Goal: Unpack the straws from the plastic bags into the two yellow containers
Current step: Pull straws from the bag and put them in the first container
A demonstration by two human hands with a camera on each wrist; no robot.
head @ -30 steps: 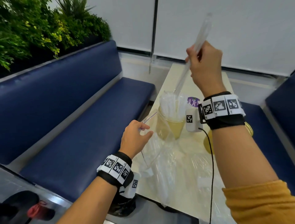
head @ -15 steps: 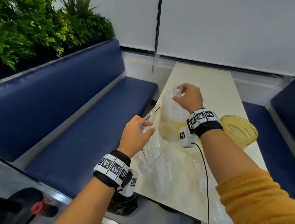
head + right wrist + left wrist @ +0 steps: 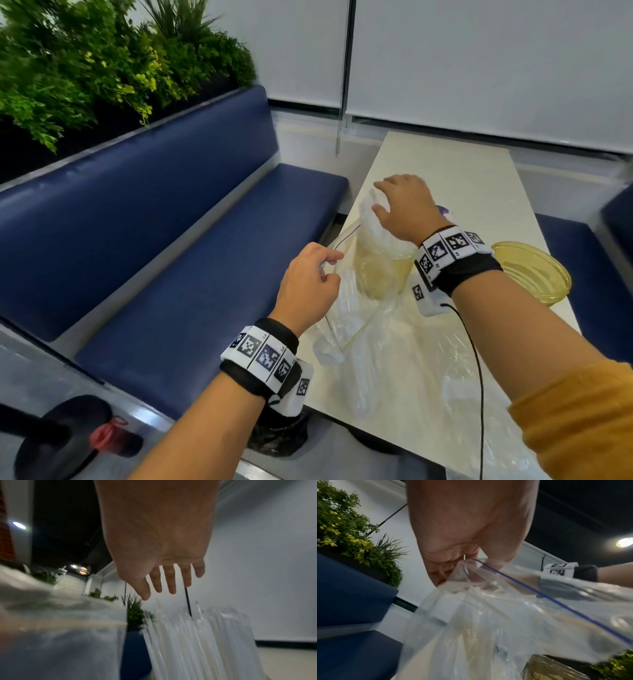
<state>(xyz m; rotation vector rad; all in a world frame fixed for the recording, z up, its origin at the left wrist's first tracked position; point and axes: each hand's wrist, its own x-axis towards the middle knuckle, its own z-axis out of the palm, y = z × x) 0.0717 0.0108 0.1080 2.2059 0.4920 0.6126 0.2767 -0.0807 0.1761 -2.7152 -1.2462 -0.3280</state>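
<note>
Premises: café or restaurant booth seating. Fixtures: navy-blue padded vinyl bench seat (image 3: 191, 260) with matching backrest, a second navy bench (image 3: 589, 274) opposite, and between them a long cream laminate counter (image 3: 455, 178); behind the backrest, a dark planter ledge of green leafy foliage (image 3: 102, 68); white roller blinds (image 3: 479, 61) at the far end; black open ceiling with round recessed spotlights (image 3: 624, 543). Stock on the counter: wrapped white drinking straws (image 3: 197, 642) standing bundled, and a translucent yellow plastic bowl-shaped container (image 3: 531, 270).
</note>
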